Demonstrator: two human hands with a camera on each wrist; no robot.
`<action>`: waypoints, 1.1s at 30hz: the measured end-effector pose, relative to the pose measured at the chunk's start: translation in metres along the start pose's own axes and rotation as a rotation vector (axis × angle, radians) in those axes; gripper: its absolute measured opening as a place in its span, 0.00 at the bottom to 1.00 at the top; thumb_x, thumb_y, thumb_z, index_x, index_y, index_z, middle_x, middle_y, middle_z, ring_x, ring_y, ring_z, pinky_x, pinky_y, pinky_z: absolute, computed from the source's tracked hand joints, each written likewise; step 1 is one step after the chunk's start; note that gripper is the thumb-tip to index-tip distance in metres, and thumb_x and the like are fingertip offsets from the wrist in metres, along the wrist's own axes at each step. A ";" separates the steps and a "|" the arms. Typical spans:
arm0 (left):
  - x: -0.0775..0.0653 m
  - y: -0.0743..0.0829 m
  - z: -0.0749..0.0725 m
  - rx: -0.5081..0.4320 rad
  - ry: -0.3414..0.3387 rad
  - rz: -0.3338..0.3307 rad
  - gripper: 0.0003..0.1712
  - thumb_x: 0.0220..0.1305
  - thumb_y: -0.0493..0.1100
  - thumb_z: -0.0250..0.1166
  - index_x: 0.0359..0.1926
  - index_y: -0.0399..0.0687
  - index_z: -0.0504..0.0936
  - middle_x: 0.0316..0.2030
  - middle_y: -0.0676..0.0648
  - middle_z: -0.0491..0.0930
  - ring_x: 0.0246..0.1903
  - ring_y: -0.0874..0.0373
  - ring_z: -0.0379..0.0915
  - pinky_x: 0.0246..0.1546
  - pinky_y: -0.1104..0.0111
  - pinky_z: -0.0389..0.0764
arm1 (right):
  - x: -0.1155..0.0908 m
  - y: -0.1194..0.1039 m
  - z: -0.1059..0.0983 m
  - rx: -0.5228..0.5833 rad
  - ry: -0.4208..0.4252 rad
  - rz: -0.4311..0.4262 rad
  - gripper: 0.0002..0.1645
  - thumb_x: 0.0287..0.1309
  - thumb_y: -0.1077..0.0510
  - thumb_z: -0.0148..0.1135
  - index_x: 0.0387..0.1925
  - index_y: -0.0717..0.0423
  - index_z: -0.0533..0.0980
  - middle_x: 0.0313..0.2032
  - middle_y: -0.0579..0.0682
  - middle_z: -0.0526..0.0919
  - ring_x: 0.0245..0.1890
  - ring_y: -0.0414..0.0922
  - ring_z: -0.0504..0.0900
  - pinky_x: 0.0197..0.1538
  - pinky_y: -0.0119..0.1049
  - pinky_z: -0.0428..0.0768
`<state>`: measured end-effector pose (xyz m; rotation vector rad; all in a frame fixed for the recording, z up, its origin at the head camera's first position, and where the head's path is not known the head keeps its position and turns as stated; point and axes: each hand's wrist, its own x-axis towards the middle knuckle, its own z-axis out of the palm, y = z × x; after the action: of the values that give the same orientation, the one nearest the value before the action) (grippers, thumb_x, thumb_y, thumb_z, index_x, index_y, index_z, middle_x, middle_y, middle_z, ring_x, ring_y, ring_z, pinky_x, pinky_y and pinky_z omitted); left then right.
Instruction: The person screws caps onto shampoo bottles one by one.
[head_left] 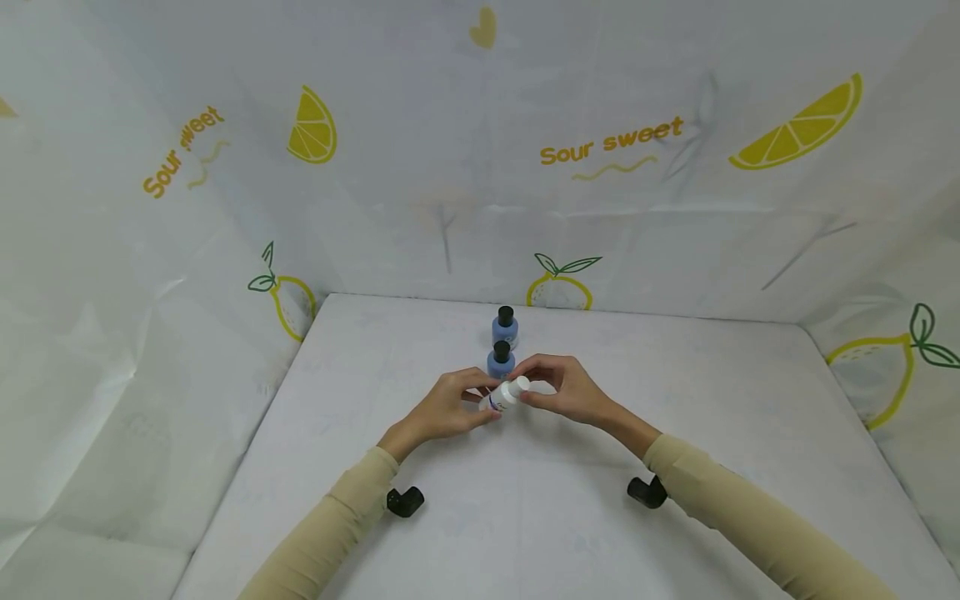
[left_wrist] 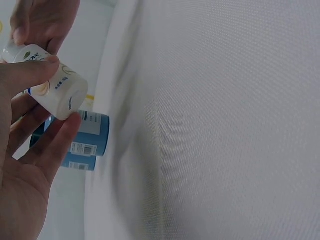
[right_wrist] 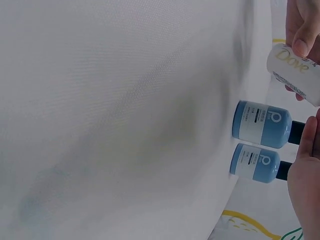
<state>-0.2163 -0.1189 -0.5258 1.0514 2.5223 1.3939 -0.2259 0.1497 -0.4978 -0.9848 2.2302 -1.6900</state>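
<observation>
A small white Dove bottle [head_left: 501,397] is held tilted above the table, its white cap [head_left: 518,385] up and to the right. My left hand [head_left: 452,407] grips the bottle's body between thumb and fingers; its rounded base faces the camera in the left wrist view. At the other end, my right hand [head_left: 564,390] pinches around the cap with thumb and fingers. Just behind the hands stand two blue bottles with black caps, a nearer one [right_wrist: 262,124] and a farther one [right_wrist: 255,163], both upright with white labels. The left hand's fingers partly cover them in the left wrist view.
A white cloth covers the table [head_left: 450,533]. White sheeting [head_left: 420,142] printed with lemons and lettering rises along its back and sides. Black devices sit at the left wrist [head_left: 405,502] and the right wrist [head_left: 647,492], close over the table.
</observation>
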 end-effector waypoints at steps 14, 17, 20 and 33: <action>0.000 0.001 -0.001 -0.006 0.004 -0.005 0.24 0.65 0.37 0.79 0.61 0.40 0.87 0.49 0.44 0.87 0.50 0.52 0.86 0.52 0.72 0.92 | 0.002 -0.001 0.004 -0.128 0.106 0.033 0.13 0.60 0.63 0.80 0.44 0.54 0.84 0.42 0.51 0.89 0.44 0.37 0.86 0.58 0.31 0.89; 0.000 0.001 -0.001 -0.002 0.005 -0.004 0.24 0.65 0.37 0.79 0.61 0.40 0.87 0.49 0.44 0.87 0.50 0.52 0.86 0.52 0.72 0.92 | 0.003 -0.002 0.005 -0.157 0.123 0.039 0.12 0.60 0.62 0.81 0.42 0.53 0.84 0.41 0.49 0.89 0.43 0.37 0.86 0.57 0.33 0.89; 0.000 0.002 -0.001 -0.002 0.003 -0.004 0.24 0.65 0.37 0.79 0.61 0.40 0.87 0.50 0.44 0.87 0.50 0.52 0.86 0.52 0.73 0.92 | 0.003 -0.004 0.006 -0.166 0.131 0.050 0.12 0.59 0.62 0.81 0.42 0.54 0.84 0.40 0.49 0.89 0.42 0.38 0.85 0.57 0.33 0.89; 0.000 0.002 -0.003 0.007 0.009 -0.002 0.23 0.65 0.38 0.79 0.60 0.40 0.87 0.49 0.44 0.87 0.50 0.53 0.87 0.52 0.74 0.92 | 0.003 -0.006 0.005 -0.178 0.125 0.053 0.14 0.60 0.62 0.81 0.45 0.56 0.84 0.42 0.51 0.89 0.44 0.38 0.85 0.59 0.34 0.89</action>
<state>-0.2163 -0.1199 -0.5225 1.0456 2.5358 1.3935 -0.2228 0.1429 -0.4931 -0.8688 2.5008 -1.5939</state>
